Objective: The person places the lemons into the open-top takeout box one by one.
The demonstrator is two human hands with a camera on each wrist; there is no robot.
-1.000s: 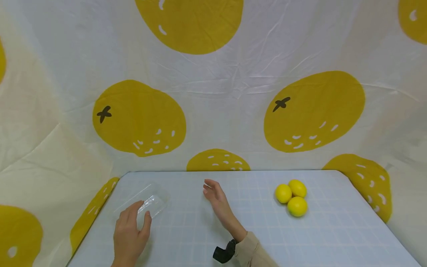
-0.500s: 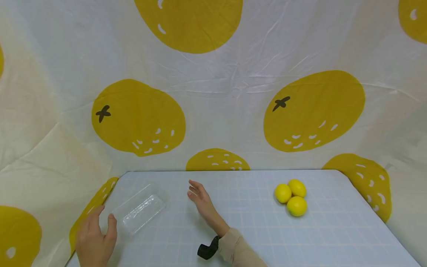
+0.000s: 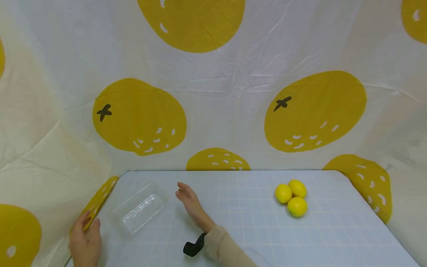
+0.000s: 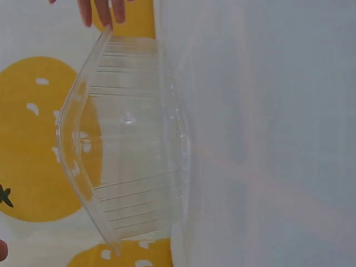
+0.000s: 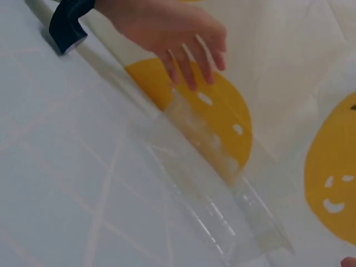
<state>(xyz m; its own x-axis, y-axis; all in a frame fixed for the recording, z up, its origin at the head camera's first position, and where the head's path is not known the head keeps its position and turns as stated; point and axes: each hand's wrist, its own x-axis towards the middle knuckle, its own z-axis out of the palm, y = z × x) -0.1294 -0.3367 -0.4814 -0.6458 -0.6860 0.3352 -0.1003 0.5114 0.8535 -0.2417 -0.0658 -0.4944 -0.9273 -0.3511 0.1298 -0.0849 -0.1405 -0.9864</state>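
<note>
A clear plastic container [image 3: 143, 210] lies on the table's left part, between my two hands. My left hand [image 3: 86, 239] is to its left, near the table's left edge, thumb and fingers apart with nothing between them. On the container's right side, my right hand [image 3: 191, 204] hovers above the table with its fingers extended and loosely bent. It holds nothing. The container's ribbed wall [image 4: 130, 61] shows large in the left wrist view. In the right wrist view, the left hand [image 5: 167, 28] hangs beyond the container's far end, its fingers pointing down.
Three yellow lemons [image 3: 297, 206] sit clustered on the table's right part. A pale checked cloth covers the table [image 3: 253, 233]. Behind it hangs a white curtain [image 3: 227, 122] with large yellow fruit prints. A black wrist camera [image 3: 194, 246] sits on my right wrist.
My left hand has moved left and toward me, off from in front of the container. My right hand has moved left, closer to it. The container and lemons have stayed put.
</note>
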